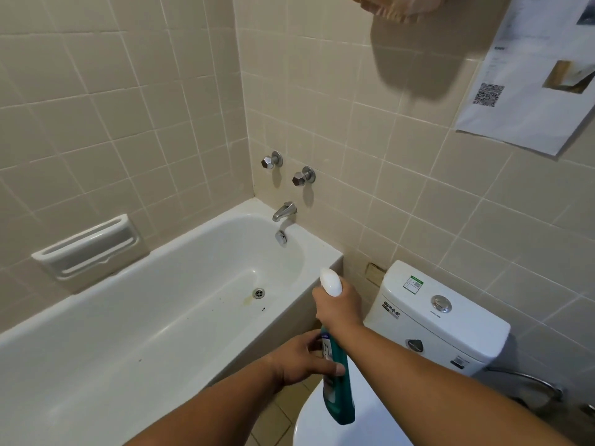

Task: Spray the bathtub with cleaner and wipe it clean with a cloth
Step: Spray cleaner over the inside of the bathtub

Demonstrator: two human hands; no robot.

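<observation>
A white bathtub (180, 304) fills the left and middle, with a metal drain (258, 292), a yellowish stain and small dark specks near it. I hold a teal cleaner bottle (339, 391) with a white spray head (331, 282) upright over the tub's near right corner. My right hand (338, 305) grips the neck just under the spray head. My left hand (306, 360) wraps around the bottle's body lower down. No cloth shows in my hands.
A spout (285, 211) and two faucet knobs (272, 161) (303, 177) sit on the tiled end wall. A soap dish (88, 247) is set into the left wall. A white toilet tank (438, 313) and toilet lid (341, 426) stand at the right. A paper poster (528, 75) hangs above.
</observation>
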